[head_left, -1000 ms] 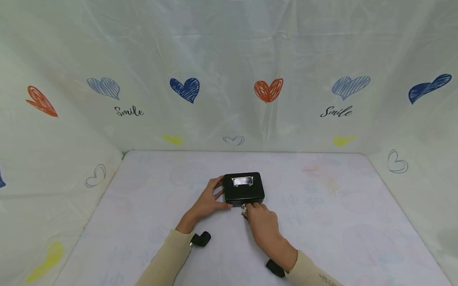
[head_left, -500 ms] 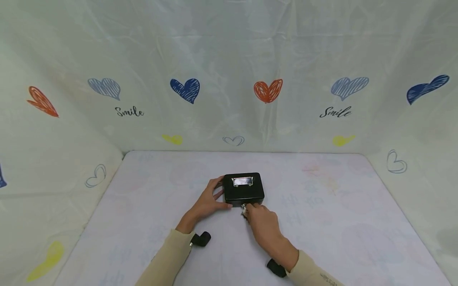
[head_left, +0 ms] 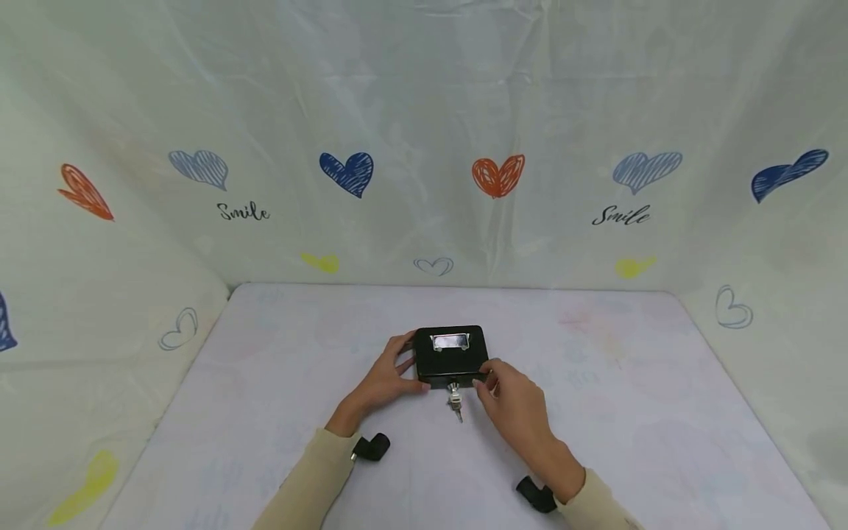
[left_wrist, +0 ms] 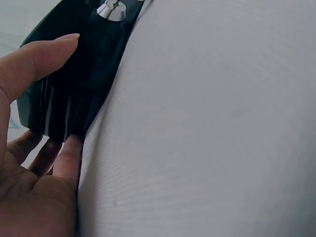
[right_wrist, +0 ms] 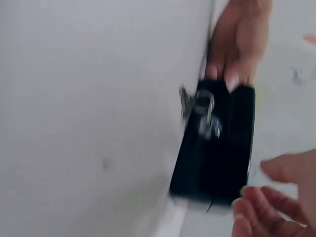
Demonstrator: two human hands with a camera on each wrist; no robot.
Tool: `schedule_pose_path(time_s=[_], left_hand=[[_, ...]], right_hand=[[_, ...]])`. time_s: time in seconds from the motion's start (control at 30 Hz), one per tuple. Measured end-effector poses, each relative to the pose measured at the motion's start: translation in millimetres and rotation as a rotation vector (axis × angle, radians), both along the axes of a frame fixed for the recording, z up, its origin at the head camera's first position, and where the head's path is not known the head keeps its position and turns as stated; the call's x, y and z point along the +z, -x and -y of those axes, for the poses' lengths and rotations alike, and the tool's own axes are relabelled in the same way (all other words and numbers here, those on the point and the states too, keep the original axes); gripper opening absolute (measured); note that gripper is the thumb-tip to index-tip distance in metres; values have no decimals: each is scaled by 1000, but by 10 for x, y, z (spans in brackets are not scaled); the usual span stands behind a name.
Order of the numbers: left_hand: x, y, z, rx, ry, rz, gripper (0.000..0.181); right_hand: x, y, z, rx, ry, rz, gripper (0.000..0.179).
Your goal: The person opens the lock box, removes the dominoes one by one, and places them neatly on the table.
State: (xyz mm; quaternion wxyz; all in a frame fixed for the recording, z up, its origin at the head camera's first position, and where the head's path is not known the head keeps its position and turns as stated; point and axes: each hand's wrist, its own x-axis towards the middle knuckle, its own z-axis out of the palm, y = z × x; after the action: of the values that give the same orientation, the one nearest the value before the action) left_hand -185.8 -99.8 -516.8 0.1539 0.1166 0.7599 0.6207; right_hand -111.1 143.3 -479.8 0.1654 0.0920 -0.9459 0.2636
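One black box point(head_left: 452, 362) on one table point(head_left: 318, 324)
Your left hand point(head_left: 386, 380) grips its left side; your right hand point(head_left: 520, 405), fingers loosely bent, holds nothing by its right front corner. One bunch of keys point(head_left: 455, 402) hangs at its one lock point(left_wrist: 112, 12).

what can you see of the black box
The black box is glossy, perhaps metal, with rounded corners and a silver handle on its shut lid. It lies flat on the white table; keys hang from its silver front lock. The left hand holds its left end; whether the right hand touches its right front corner is unclear.
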Motion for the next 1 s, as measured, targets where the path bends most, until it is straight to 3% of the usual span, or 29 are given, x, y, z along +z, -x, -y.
schedule_pose_path(time_s=[0.1,0.23,0.53,0.77,1.0], left_hand=[[-7,0,6,-5,4,-2,108],[-12,-3,6,-14,-10,-11,107],[-21,-19,4,13,-4,-6,107],[-46,-20,11,29,-40,14,108],[-59,-13,8,38,-74,26,108]], right_hand=[[-22,98,-137,44,79,-25,41],[-62,225,-284,112,165,14,61],[-147,439,-421,304,290,234,94],[-200,580,-424,428,393,322,105],[-184,638,-405,436,430,373,104]])
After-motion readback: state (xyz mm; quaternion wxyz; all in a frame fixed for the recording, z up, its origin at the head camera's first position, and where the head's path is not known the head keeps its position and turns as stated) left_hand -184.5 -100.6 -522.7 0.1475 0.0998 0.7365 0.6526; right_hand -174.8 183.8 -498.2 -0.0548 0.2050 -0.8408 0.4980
